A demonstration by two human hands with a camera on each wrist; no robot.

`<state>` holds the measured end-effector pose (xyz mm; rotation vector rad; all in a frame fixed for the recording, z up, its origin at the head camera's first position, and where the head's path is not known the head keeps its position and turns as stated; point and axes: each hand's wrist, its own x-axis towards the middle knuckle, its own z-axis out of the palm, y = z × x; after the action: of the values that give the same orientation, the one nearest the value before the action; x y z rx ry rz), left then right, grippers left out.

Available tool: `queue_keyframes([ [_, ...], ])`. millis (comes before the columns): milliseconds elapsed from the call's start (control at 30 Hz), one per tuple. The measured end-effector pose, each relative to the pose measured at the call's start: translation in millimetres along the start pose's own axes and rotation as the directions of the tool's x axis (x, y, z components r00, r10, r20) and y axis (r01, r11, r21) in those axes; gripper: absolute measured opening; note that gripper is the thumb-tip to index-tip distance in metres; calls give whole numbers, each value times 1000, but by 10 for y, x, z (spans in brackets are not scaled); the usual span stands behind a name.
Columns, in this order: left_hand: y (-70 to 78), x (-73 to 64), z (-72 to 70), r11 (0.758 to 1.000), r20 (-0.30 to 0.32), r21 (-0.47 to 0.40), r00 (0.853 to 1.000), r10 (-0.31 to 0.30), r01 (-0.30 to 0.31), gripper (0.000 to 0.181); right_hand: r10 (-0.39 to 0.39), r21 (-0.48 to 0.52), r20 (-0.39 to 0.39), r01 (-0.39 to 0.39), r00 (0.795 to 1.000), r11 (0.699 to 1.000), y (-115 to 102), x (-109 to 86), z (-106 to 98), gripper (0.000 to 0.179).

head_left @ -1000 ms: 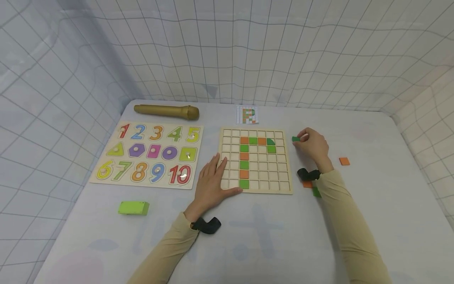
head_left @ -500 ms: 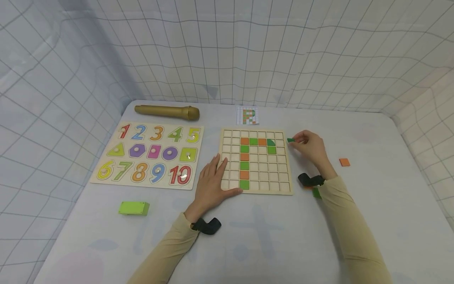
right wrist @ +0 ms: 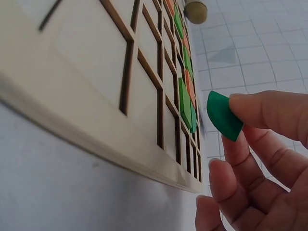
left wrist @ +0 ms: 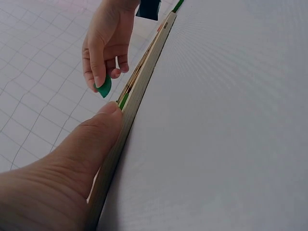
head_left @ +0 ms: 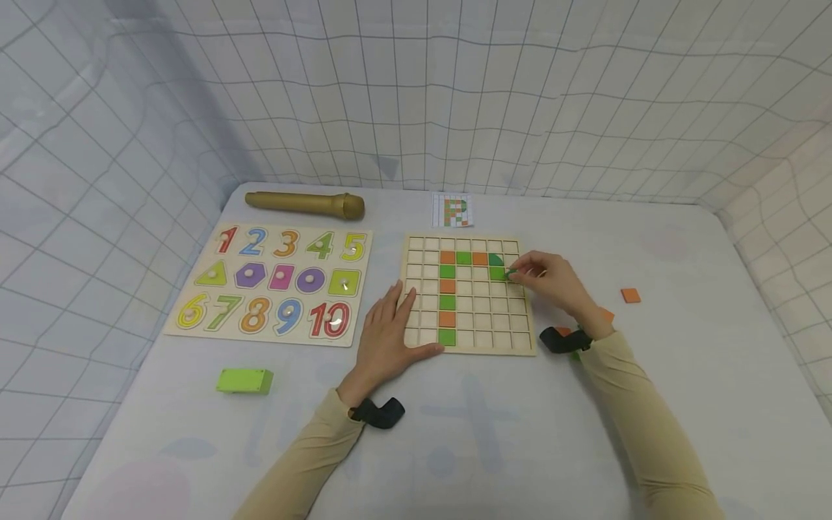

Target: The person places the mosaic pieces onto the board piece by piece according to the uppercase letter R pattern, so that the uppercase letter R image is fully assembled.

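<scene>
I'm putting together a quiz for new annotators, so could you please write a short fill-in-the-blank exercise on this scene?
The piece pinched by the right hand is coloured ____.
The card beyond the board shows the letter ____.
In the head view, the puzzle lies to the ____ of the board.
The largest number on the puzzle is ____.

Missing words: green; R; left; 10.

In the head view, the green piece [head_left: 510, 272] is partly covered by the right hand [head_left: 552, 283]. The grid board [head_left: 482, 307] is partly hidden at its left rim by the left hand [head_left: 385, 339]. A green tile [head_left: 575, 355] is mostly obscured by the right sleeve [head_left: 643, 426].
</scene>
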<state>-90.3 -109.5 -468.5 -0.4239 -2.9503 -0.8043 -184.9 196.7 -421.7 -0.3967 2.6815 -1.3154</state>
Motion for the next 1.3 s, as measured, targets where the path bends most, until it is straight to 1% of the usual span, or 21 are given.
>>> queue_keyframes([
  [100,7,2,-4,1000,3,-1,1000,-3,3,105,-5,-3,55,5,998,1000,-7,10,16,18],
  [200,10,4,-7,1000,3,2,1000,-1,1,105,-28,-3,101,28,995,1000,-8,24,33,14],
  [333,6,4,-6,1000,-1,6,1000,1,-1,106,-68,-18,138,71,988,997,-7,42,55,13],
  [400,3,3,-6,1000,-2,7,1000,3,-3,105,-72,-33,150,78,986,996,-8,51,63,13],
  [533,-1,-1,-3,1000,-6,3,1000,9,-9,106,-54,-63,157,65,986,996,-33,65,81,12],
  [700,3,-3,-8,1000,-8,-1,1000,7,-7,105,-13,-87,156,27,988,996,-61,97,106,11],
  [933,-1,-4,-9,1000,-11,-3,1000,9,-10,105,35,-86,160,-21,987,996,-69,139,121,10],
  [1133,-6,-9,6,1000,-8,1,1000,8,-8,105,35,-96,162,-19,986,995,-83,152,139,10],
  [1300,-2,-11,9,1000,-12,-3,1000,11,-11,105,3,-103,160,13,987,995,-82,155,155,8],
])
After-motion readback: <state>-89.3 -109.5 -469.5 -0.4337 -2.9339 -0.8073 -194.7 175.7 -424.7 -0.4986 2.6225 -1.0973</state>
